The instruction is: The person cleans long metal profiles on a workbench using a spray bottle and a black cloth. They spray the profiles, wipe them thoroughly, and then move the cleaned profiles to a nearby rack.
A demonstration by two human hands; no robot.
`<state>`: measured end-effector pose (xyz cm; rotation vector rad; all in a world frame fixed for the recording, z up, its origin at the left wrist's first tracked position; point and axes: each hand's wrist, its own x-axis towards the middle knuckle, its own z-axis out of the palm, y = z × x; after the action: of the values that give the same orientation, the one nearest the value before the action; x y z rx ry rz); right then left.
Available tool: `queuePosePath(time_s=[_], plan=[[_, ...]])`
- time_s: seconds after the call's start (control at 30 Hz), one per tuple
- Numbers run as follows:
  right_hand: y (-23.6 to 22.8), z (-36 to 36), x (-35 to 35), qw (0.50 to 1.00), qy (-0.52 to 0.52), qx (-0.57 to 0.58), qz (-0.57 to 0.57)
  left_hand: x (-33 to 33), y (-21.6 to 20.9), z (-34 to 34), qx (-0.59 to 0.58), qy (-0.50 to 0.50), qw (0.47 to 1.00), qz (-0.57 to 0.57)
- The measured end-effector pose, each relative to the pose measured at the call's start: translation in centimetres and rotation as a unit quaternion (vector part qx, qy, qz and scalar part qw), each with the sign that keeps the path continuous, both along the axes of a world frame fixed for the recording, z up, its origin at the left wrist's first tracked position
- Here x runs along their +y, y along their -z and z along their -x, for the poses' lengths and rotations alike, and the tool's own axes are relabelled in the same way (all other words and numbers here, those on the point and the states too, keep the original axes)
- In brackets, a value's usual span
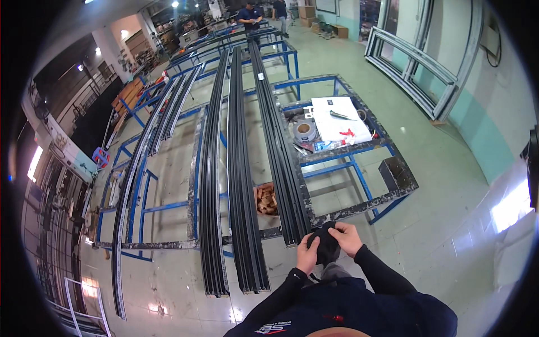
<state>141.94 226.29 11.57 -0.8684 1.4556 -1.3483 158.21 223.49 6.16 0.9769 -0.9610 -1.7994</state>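
Note:
Close in front of my body, a soft black cloth-like item [324, 242] is held between my two hands; its exact kind is not plain. My left hand [307, 256] is closed on its left side, thumb on top. On its upper right, the fingers of my right hand [347, 238] pinch it. Just beyond lie the near ends of a bundle of long black metal profiles [283, 168], resting on a blue-framed work table [359, 147]. The profile bundle [240, 168] to its left runs parallel, with another profile bundle [211, 185] beside it.
On the table's right sits a tray area with a white sheet [339, 121], a tape roll [304, 131] and a red clip-like tool [348, 133]. A box of wood pieces [266, 200] stands below. Grey frames [412, 73] lean right. A person [250, 16] stands far off.

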Motion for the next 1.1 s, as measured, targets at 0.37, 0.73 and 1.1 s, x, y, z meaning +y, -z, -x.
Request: queuePosePath(time_s=[0.37,0.73,1.1], plan=[[-8.0,1.5,0.8,0.973,-0.041,0.201,0.102,0.1,1.0,-4.0,-0.081,-0.008,0.991,0.109],[-8.9,1.6,3.8,0.985,-0.049,0.135,0.094,-1.2,-9.9,0.8,0.166,0.079,0.981,-0.058],[-5.5,12.8,9.2,0.915,0.298,0.27,0.041,-7.1,-11.6,-6.2,0.104,-0.026,0.994,-0.017]])
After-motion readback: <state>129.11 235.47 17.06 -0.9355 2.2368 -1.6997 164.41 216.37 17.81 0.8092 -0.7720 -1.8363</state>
